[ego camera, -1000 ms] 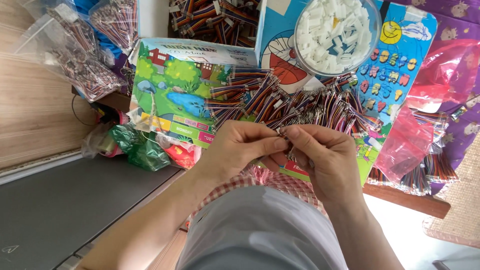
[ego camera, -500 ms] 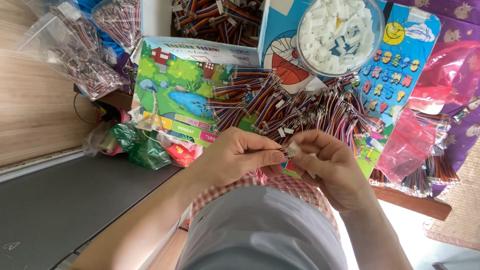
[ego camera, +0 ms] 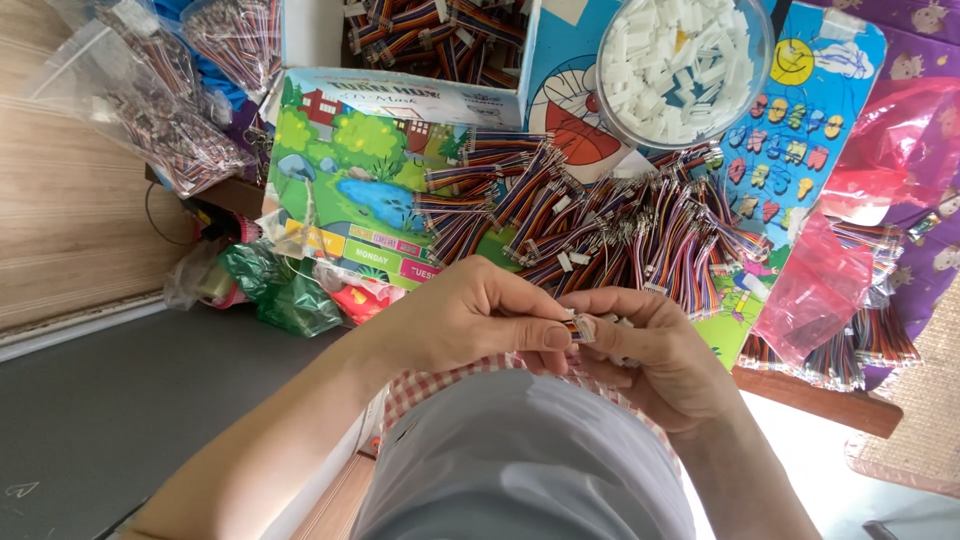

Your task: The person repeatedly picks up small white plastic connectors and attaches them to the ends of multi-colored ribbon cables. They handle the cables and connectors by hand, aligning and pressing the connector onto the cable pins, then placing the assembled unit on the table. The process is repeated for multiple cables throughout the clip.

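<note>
A: Item one, the hands. What do they hold?

B: The left hand point(ego camera: 470, 325) and the right hand point(ego camera: 655, 345) meet just above the lap. Both are curled nearly closed, thumb and forefinger pinched on one small white connector point(ego camera: 583, 328) between them. It sits at the fingertips, held close under the eyes, probably because the part is tiny and needs both hands to steady it. Whether a wire trails from it I cannot tell; the fingers cover that.

A: Item two, loose stock?

B: A heap of multicoloured wire bundles point(ego camera: 610, 235) lies on the surface point(ego camera: 815, 395), just beyond the hands, spread over a cartoon-printed mat point(ego camera: 345, 170). The nearness looks like convenience: the next piece is an easy reach.

A: Item three, containers?

B: A clear round bowl point(ego camera: 752, 75) at the far side, filled with small white plastic housings point(ego camera: 680, 65), kept apart from the wires. An open box point(ego camera: 500, 100) behind the mat, packed with more wire bundles. Clear plastic bags point(ego camera: 150, 110) at the far left, stuffed with similar wires. A red plastic bag point(ego camera: 820, 285) on the right, lying over further bundles; its own contents are unclear.

A: Anything below?

B: Crumpled green and red wrappers point(ego camera: 285, 290) under the surface edge.
</note>
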